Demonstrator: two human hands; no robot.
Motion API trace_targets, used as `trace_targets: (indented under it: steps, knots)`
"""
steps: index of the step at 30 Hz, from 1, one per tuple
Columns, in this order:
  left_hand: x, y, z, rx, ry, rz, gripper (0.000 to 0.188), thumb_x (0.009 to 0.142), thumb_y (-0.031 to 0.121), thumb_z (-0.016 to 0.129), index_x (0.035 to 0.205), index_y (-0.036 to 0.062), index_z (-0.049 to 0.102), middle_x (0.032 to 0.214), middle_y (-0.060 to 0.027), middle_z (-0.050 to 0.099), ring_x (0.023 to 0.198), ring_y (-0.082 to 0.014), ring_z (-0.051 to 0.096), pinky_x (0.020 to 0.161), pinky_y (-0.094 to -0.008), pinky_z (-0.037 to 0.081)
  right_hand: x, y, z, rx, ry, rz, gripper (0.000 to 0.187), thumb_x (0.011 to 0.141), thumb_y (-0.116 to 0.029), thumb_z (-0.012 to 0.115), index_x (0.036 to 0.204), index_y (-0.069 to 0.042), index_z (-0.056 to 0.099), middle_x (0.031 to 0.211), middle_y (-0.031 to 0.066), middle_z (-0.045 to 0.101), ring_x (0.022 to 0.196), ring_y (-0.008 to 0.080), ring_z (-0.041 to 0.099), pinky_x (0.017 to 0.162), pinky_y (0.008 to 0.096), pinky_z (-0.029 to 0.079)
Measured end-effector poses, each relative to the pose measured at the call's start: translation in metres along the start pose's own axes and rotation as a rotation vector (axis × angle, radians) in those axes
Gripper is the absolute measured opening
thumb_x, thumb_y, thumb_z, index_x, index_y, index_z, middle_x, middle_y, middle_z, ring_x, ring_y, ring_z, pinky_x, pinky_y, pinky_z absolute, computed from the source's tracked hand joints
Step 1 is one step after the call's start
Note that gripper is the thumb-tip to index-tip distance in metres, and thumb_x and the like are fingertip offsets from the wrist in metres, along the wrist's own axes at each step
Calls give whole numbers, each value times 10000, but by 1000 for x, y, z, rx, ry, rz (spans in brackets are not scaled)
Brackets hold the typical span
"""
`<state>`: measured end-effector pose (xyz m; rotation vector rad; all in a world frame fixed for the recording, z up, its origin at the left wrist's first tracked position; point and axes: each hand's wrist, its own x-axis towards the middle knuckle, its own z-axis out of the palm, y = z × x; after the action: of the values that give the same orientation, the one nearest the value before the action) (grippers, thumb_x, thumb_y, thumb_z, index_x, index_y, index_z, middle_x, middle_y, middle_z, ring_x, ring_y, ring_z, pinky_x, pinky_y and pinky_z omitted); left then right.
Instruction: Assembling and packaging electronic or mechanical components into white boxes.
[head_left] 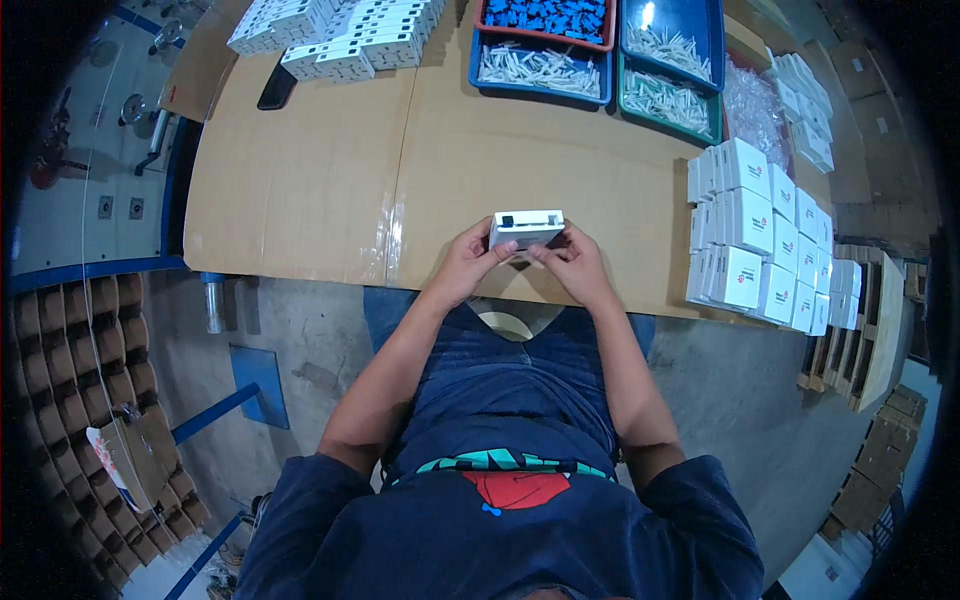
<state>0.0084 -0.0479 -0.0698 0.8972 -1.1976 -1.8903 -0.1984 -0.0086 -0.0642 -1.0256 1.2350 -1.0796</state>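
Between my two hands, just above the near edge of the cardboard-covered table (300,170), is a small white box (527,234). Its far end faces up and shows an opening with a dark blue piece at the left. My left hand (470,262) grips the box's left side, thumb on the near face. On the right side my right hand (575,262) holds it the same way, its thumb also on the near face. The fingers behind the box are partly hidden.
Stacked white boxes (745,225) stand at the table's right edge. Beyond, trays hold blue pieces (545,17) and thin white pieces (540,70). More white boxes (350,50) and a black phone (278,84) lie far left. A compartmented cardboard divider (60,350) stands left of the table.
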Motion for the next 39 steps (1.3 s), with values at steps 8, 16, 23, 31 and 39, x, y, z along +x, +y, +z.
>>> trace_targets:
  steps: [8, 16, 23, 31, 39]
  knots:
    - [-5, 8, 18, 95, 53, 95, 401, 947, 40, 717, 1325, 31, 587, 1196, -38, 658, 1123, -132, 616, 975, -281, 498, 1, -9, -6, 105, -23, -73, 385, 896, 41, 728, 1267, 1, 634, 1195, 73, 687, 1098, 161, 659, 973, 299, 542]
    - [-4, 3, 14, 38, 87, 119, 307, 948, 31, 708, 1240, 6, 617, 1112, -40, 676, 1060, -135, 641, 950, -288, 519, -1, -19, -2, 122, -46, -111, 362, 883, 56, 730, 1231, -5, 651, 1180, 61, 707, 1087, 149, 664, 973, 303, 553]
    - [-6, 0, 14, 62, 118, 122, 294, 953, 15, 694, 1239, 18, 625, 1082, -35, 689, 1002, -113, 657, 869, -253, 530, -4, -28, -3, -6, -62, -163, 384, 879, 21, 752, 1249, -14, 656, 1190, 68, 714, 1094, 151, 666, 982, 317, 545]
    - [-6, -1, 16, 64, 104, 156, 272, 970, 23, 676, 1239, 25, 633, 1053, -25, 694, 955, -105, 660, 827, -250, 520, -6, -19, -1, 71, -28, -160, 326, 872, 10, 762, 1191, -3, 695, 1127, 65, 738, 1049, 152, 685, 945, 315, 560]
    - [-6, 3, 13, 59, 87, 93, 275, 970, 73, 695, 1231, 12, 633, 1077, -37, 699, 971, -116, 663, 866, -261, 524, -7, -10, -1, 70, 14, -176, 288, 898, -3, 754, 1177, 13, 685, 1074, 69, 734, 1005, 145, 693, 886, 290, 580]
